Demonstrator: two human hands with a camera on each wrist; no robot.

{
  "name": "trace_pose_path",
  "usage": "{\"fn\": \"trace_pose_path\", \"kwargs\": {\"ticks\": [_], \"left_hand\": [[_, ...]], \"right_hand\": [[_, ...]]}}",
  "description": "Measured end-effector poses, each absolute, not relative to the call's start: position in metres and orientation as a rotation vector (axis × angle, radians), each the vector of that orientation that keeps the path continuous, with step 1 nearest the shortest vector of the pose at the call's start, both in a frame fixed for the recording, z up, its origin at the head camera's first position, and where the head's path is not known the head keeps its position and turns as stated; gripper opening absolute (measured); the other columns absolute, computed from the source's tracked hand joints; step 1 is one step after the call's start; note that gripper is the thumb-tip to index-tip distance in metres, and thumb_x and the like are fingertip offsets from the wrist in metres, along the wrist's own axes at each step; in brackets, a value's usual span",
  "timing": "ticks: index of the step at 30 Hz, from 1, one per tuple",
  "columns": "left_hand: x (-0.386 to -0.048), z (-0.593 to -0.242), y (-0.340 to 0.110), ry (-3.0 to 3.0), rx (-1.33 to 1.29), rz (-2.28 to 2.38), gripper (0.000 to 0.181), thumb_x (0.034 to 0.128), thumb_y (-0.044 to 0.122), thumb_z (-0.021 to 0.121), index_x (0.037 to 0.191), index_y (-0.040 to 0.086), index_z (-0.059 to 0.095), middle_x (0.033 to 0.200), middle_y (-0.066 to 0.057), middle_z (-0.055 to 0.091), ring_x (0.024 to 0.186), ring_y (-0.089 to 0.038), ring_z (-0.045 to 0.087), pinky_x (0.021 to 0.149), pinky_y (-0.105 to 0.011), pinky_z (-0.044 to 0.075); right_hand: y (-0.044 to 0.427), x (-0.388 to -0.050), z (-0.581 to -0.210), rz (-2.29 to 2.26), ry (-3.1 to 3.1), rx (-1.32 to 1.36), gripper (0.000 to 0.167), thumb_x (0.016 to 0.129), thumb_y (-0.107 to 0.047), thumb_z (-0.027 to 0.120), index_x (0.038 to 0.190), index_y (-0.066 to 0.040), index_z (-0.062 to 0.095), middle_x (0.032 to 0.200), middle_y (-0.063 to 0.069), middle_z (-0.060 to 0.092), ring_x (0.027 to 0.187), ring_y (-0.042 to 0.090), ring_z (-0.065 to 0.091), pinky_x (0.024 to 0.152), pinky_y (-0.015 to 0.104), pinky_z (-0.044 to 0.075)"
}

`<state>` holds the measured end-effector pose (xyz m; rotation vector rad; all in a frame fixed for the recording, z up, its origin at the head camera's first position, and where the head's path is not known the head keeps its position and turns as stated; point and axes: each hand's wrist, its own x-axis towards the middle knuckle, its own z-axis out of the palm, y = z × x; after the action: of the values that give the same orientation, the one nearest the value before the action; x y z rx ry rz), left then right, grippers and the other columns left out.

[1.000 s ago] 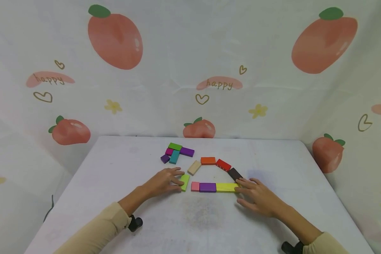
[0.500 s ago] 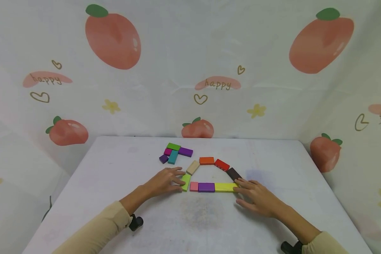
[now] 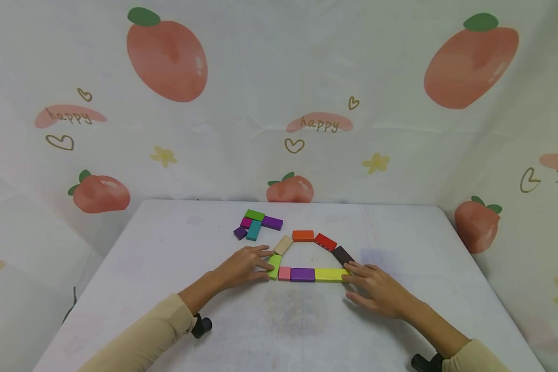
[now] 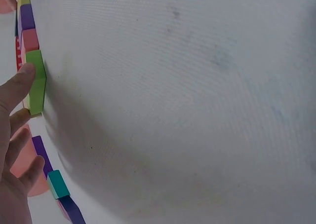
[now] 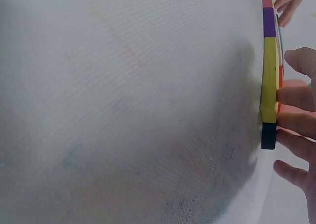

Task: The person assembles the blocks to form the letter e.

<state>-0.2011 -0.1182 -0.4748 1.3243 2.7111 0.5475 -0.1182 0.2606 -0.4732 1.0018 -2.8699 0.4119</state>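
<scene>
My left hand (image 3: 243,265) pinches a lime green block (image 3: 275,266) between thumb and index finger. In the left wrist view the thumb lies on one end of this green block (image 4: 36,86). Its side meets a small pink block (image 3: 284,274), followed in a row by a purple block (image 3: 303,275) and a yellow block (image 3: 329,275). Fingers of my right hand (image 3: 376,290) rest, fairly straight, at the yellow block's right end, the thumb apart from it. A dark brown block (image 3: 342,255) reaches under those fingers, so its lower end is hidden.
Beige (image 3: 283,245), orange (image 3: 303,236) and red (image 3: 326,242) blocks curve along the back of the outline. Farther back left lies a loose cluster with green (image 3: 254,215), purple (image 3: 273,223) and teal (image 3: 253,230) blocks. A patterned cloth (image 3: 242,129) hangs behind the white table (image 3: 167,232).
My left hand has slid the lime green block rightward, closing the gap to the pink block; its top end now sits by the beige block. The right hand has stayed put.
</scene>
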Motion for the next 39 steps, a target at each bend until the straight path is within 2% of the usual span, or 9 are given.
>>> {"fn": "trace_pose_path", "kwargs": {"ticks": [15, 23, 28, 33, 39], "left_hand": [[-0.202, -0.475, -0.119, 2.718, 1.339, 0.530, 0.031, 0.0879, 0.029, 0.077, 0.116, 0.016, 0.077, 0.135, -0.007, 0.063, 0.135, -0.028, 0.049, 0.104, -0.049, 0.046], [-0.206, -0.468, -0.123, 2.747, 1.311, 0.632, 0.036, 0.0886, 0.027, 0.077, 0.121, 0.011, 0.073, 0.135, -0.011, 0.063, 0.133, -0.031, 0.052, 0.103, -0.053, 0.046], [-0.215, -0.464, -0.129, 2.830, 1.222, 0.658, 0.039, 0.0894, 0.027, 0.076, 0.123, 0.008, 0.072, 0.135, -0.012, 0.063, 0.132, -0.031, 0.052, 0.103, -0.053, 0.045], [-0.227, -0.463, -0.137, 2.937, 1.094, 0.700, 0.038, 0.0896, 0.020, 0.075, 0.124, 0.005, 0.070, 0.133, -0.014, 0.063, 0.132, -0.034, 0.052, 0.105, -0.054, 0.042], [-0.240, -0.470, -0.145, 3.018, 0.918, 0.662, 0.041, 0.0939, 0.017, 0.070, 0.132, 0.002, 0.064, 0.144, -0.016, 0.054, 0.140, -0.039, 0.040, 0.108, -0.058, 0.037]], "right_hand": [[0.261, -0.118, -0.473, 0.397, -2.862, 1.003, 0.041, 0.091, -0.036, 0.071, 0.123, -0.011, 0.071, 0.137, 0.014, 0.060, 0.128, 0.032, 0.055, 0.100, 0.057, 0.046], [0.263, -0.118, -0.476, 0.381, -2.769, 1.044, 0.044, 0.087, -0.034, 0.075, 0.124, -0.012, 0.070, 0.139, 0.011, 0.060, 0.128, 0.030, 0.055, 0.098, 0.056, 0.048], [0.264, -0.115, -0.477, 0.370, -2.757, 1.058, 0.048, 0.087, -0.034, 0.075, 0.128, -0.011, 0.068, 0.140, 0.009, 0.059, 0.129, 0.029, 0.055, 0.099, 0.055, 0.047], [0.264, -0.114, -0.477, 0.365, -2.772, 1.057, 0.051, 0.088, -0.034, 0.074, 0.131, -0.008, 0.066, 0.140, 0.008, 0.059, 0.132, 0.029, 0.052, 0.103, 0.055, 0.044], [0.263, -0.114, -0.477, 0.375, -2.768, 1.056, 0.050, 0.088, -0.034, 0.074, 0.130, -0.008, 0.066, 0.138, 0.007, 0.061, 0.132, 0.028, 0.053, 0.104, 0.055, 0.043]]}}
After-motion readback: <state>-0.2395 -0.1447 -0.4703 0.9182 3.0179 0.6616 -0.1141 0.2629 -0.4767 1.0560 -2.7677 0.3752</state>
